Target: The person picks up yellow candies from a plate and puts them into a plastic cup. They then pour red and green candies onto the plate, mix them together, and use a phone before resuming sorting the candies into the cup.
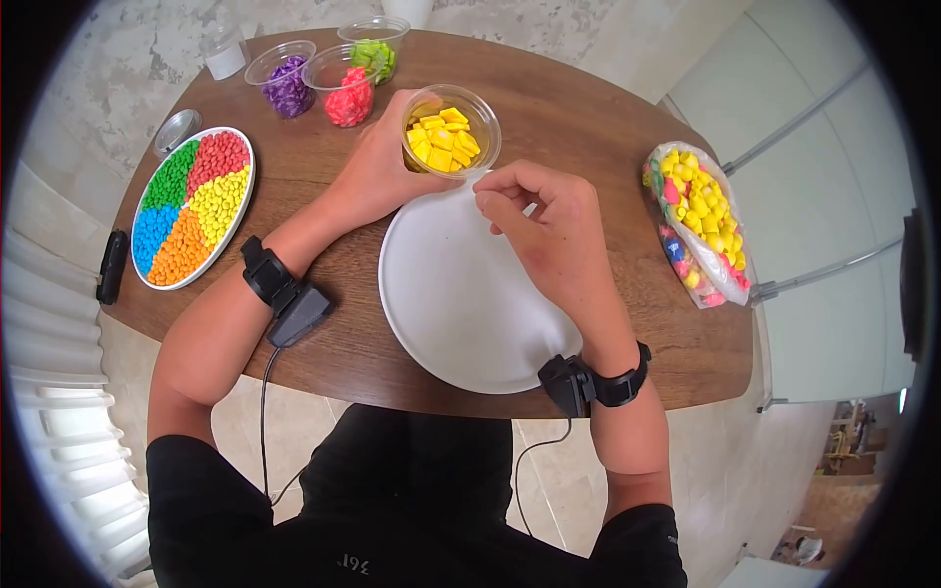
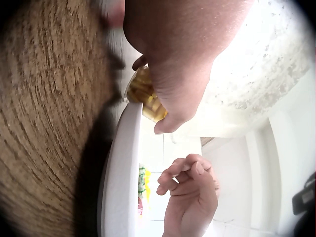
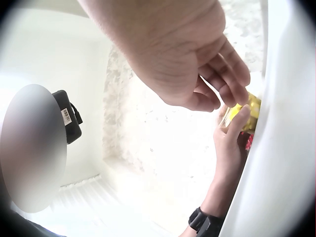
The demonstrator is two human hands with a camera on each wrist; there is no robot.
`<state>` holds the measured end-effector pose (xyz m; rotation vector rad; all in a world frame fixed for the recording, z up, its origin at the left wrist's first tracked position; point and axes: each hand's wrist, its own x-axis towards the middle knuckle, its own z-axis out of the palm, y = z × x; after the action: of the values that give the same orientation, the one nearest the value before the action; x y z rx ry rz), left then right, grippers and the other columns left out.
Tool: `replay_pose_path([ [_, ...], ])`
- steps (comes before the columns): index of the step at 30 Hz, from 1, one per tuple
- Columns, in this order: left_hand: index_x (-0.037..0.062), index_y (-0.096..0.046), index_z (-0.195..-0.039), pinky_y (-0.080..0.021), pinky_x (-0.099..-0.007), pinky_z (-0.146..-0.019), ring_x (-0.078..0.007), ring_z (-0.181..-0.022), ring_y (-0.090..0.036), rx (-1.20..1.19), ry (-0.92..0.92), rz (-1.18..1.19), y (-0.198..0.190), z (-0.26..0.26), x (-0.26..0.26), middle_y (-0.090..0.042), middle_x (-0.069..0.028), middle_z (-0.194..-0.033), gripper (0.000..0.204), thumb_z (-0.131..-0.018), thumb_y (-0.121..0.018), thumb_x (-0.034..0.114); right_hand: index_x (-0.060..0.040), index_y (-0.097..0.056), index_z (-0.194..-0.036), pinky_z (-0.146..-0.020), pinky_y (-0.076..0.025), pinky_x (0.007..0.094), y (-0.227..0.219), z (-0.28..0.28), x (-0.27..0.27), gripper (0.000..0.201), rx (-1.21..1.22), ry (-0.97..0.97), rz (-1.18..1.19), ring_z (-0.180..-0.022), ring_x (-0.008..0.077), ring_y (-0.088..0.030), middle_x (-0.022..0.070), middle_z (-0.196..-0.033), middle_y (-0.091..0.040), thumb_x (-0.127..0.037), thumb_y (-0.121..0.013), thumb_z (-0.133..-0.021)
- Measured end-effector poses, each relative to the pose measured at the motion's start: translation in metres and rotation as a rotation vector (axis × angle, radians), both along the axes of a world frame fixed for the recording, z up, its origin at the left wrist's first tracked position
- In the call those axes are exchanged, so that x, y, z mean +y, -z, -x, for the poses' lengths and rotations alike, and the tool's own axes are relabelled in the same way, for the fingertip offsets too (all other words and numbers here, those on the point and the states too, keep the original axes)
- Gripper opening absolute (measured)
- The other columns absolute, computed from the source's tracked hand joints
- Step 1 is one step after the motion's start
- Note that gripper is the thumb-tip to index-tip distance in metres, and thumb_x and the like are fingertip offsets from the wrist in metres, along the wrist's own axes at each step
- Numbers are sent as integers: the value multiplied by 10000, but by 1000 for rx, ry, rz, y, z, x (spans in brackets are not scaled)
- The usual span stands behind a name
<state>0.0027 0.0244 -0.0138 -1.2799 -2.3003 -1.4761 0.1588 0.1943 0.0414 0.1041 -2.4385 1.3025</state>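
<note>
A clear plastic cup of yellow square pieces is gripped by the left hand at the back edge of a white round plate. The left wrist view shows that hand curled round the cup. Over the plate's back part, close beside the cup, hovers the right hand, its fingers bent and the thumb near the index finger. In the right wrist view the right hand's fingers are loosely curved, with no object visible between them.
Cups of purple, red and green pieces stand at the back left. A divided plate of coloured candies lies at the left, near a small lidded jar. An open bag of yellow and pink pieces lies at the right.
</note>
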Motion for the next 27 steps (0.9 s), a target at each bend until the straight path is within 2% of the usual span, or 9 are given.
replay_pose_path([
  [8,53,-438,-1430,-502,-419,-1064,-337,-1255,-642,19,13,-18,1,1,0,-634,-187,-1365,886,-712,-929,220,26,-754,-965,-591,-496,234,7,7,9,100,3,36,33,-676,96,-662,45,-771,-717,-54,-710,-924],
  [11,51,-442,-1427,-505,-423,-1059,-346,-1251,-645,31,3,-10,0,1,0,-644,-193,-1346,884,-705,-927,212,11,-756,-966,-585,-497,235,6,11,19,108,-51,60,94,-667,98,-664,42,-768,-714,-72,-694,-936],
  [13,59,-458,-1419,-512,-427,-1045,-356,-1236,-650,63,8,-21,-1,0,-1,-655,-193,-1324,870,-696,-922,197,12,-756,-898,-568,-495,258,2,14,30,138,-200,75,259,-592,115,-640,62,-722,-708,-98,-673,-913],
  [14,59,-458,-1419,-512,-427,-1045,-356,-1236,-650,72,18,-31,-6,-3,-1,-655,-193,-1324,870,-696,-922,197,12,-756,-898,-568,-495,258,0,13,36,138,-189,84,251,-592,115,-640,62,-722,-708,-98,-673,-913],
  [16,34,-504,-1412,-490,-383,-1083,-263,-1239,-633,68,16,9,-12,-9,-2,-636,-131,-1325,829,-697,-913,128,-5,-756,-906,-536,-505,268,-5,10,46,167,-431,70,189,-586,123,-657,66,-727,-711,-143,-661,-907],
  [17,34,-504,-1412,-490,-383,-1083,-263,-1239,-633,73,32,1,-13,-11,-2,-636,-131,-1325,829,-697,-913,128,-5,-756,-906,-536,-505,268,-9,9,49,167,-423,87,184,-586,123,-657,66,-727,-711,-143,-661,-907],
  [19,73,-545,-1364,-528,-446,-998,-387,-1176,-648,230,21,-32,-15,-14,-1,-674,-166,-1259,774,-673,-890,120,-2,-751,-914,-498,-514,279,-15,6,53,201,-640,-61,41,-595,137,-683,74,-734,-715,-182,-663,-894],
  [23,74,-600,-1314,-532,-442,-978,-390,-1156,-639,346,118,-17,-32,-31,-4,-672,-160,-1243,703,-662,-860,66,7,-741,-981,-511,-520,274,-26,3,49,240,-759,-141,-137,-622,134,-688,60,-749,-712,-179,-763,-831],
  [27,81,-632,-1278,-533,-439,-925,-371,-1106,-622,551,242,80,-46,-45,0,-657,-144,-1195,681,-633,-845,34,14,-744,-953,-505,-510,273,-11,9,61,259,-725,-190,-109,-600,133,-675,57,-716,-694,-146,-818,-764],
])
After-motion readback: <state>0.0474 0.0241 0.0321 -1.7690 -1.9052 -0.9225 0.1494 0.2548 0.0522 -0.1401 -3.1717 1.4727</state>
